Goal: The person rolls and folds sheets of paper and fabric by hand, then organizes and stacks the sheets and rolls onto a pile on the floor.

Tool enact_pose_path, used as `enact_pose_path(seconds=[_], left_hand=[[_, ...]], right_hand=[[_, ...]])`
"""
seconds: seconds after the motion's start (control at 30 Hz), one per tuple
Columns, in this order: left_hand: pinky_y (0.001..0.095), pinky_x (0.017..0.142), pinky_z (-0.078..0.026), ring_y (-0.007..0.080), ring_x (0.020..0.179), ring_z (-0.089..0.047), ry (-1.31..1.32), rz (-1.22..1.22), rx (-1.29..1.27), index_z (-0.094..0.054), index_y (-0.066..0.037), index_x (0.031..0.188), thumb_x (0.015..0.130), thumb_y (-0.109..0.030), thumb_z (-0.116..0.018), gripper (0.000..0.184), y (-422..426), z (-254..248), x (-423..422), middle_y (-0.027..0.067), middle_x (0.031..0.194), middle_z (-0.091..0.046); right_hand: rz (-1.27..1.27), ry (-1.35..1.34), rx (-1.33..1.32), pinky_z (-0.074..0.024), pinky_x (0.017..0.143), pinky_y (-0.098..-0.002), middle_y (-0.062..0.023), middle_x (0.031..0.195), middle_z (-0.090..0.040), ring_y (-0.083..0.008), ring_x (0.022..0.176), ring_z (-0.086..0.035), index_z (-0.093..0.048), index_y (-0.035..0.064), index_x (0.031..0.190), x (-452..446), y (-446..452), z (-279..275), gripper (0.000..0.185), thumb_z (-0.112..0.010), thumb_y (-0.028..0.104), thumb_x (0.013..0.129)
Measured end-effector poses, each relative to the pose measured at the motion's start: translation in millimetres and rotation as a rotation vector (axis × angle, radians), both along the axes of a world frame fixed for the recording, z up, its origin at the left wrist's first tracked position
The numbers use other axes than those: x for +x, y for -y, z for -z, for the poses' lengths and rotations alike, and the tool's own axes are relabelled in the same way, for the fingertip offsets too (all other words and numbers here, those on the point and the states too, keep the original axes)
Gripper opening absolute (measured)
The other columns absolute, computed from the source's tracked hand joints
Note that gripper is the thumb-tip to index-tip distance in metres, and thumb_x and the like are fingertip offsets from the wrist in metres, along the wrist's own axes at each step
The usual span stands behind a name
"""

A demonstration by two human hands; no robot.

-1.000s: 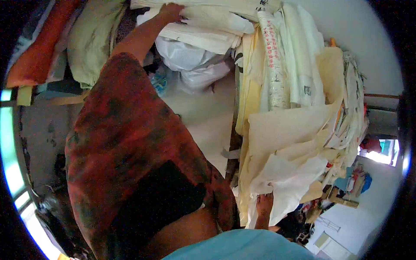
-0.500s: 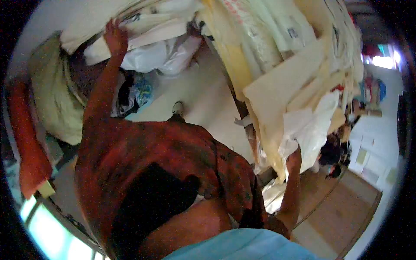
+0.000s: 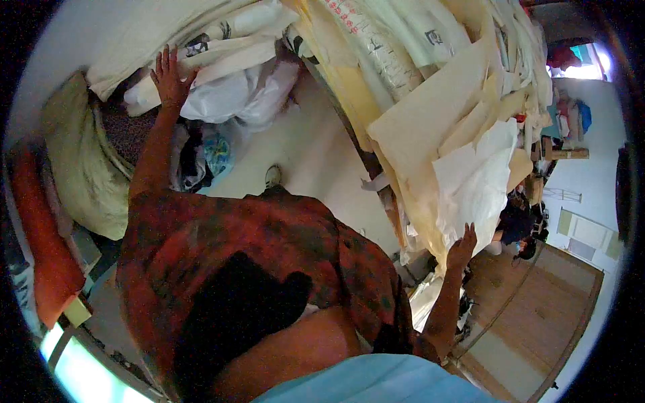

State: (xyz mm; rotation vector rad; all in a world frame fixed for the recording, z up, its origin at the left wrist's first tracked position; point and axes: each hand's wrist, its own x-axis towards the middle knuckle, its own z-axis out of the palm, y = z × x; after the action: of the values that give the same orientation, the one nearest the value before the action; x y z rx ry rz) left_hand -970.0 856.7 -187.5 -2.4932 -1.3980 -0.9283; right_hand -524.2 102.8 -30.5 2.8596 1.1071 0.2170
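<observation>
My left hand (image 3: 172, 82), fingers spread, rests on the pale rolled sheets (image 3: 225, 59) at the upper left, above white plastic bags (image 3: 225, 97). It grips nothing. At the lower right, my right hand (image 3: 463, 247) lies with fingers stretched against the lower edge of a crumpled white sheet (image 3: 474, 181). This sheet hangs over larger cream sheets (image 3: 430, 111) in a big stack. Above them are long wrapped rolls (image 3: 383, 57), one with red print.
An olive cloth bundle (image 3: 84, 161) and an orange one (image 3: 54, 255) are at the left. A shoe (image 3: 273, 176) shows on the pale floor (image 3: 316, 148). Another person (image 3: 519, 225) is at the right, beyond the stack, near a brown board (image 3: 537, 302).
The view has turned and shifted, showing more floor and the shoe. My left hand's fingers have spread on the rolls. The white sheet hangs flatter, and my right hand's fingers have straightened against it.
</observation>
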Motion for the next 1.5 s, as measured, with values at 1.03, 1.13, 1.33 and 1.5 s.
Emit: enact_pose_path(seconds=[1.03, 1.13, 1.33, 1.5], left_hand=[[0.0438, 0.110, -0.028, 0.0340, 0.130, -0.040, 0.068, 1.172, -0.451, -0.055, -0.007, 0.125, 0.085, -0.009, -0.060, 0.041, 535.0, -167.8, 329.0, 0.0164, 0.136, -0.048], [0.0487, 0.111, -0.024, 0.0348, 0.138, -0.030, -0.078, 1.332, -0.635, -0.052, -0.006, 0.128, 0.087, -0.024, -0.061, 0.046, 612.7, -177.2, 385.9, 0.0173, 0.142, -0.042], [0.0595, 0.109, -0.019, 0.0373, 0.142, -0.018, -0.380, 1.312, 0.063, -0.051, -0.007, 0.130, 0.087, -0.034, -0.059, 0.051, 670.1, -206.0, 458.9, 0.0160, 0.152, -0.025], [0.0439, 0.113, -0.024, 0.0387, 0.137, -0.029, -0.438, 1.397, -0.414, -0.041, 0.001, 0.137, 0.091, -0.051, -0.054, 0.070, 687.2, -129.2, 530.0, 0.0242, 0.146, -0.033]], right_hand=[[0.709, -1.332, 1.678, -0.0352, 0.100, -0.0535, -0.0189, 0.138, -0.042, -0.0360, 0.124, -0.044, -0.022, 0.0153, 0.147, 96.9, 270.4, 157.7, 0.065, -0.050, 0.039, 0.094], [0.624, -1.174, 1.450, -0.0425, 0.097, -0.0494, -0.0161, 0.129, -0.054, -0.0350, 0.116, -0.051, -0.034, 0.0134, 0.142, 120.5, 260.0, 165.0, 0.053, -0.054, 0.020, 0.093], [0.576, -1.326, 1.395, -0.0404, 0.100, -0.0409, -0.0133, 0.129, -0.054, -0.0306, 0.117, -0.052, -0.042, 0.0067, 0.136, 148.0, 253.6, 217.3, 0.055, -0.056, 0.038, 0.092], [0.645, -0.383, 1.014, -0.0392, 0.102, -0.0438, -0.0209, 0.132, -0.051, -0.0391, 0.118, -0.049, -0.037, -0.0034, 0.138, 149.3, 219.2, 212.7, 0.062, -0.053, 0.037, 0.093]])
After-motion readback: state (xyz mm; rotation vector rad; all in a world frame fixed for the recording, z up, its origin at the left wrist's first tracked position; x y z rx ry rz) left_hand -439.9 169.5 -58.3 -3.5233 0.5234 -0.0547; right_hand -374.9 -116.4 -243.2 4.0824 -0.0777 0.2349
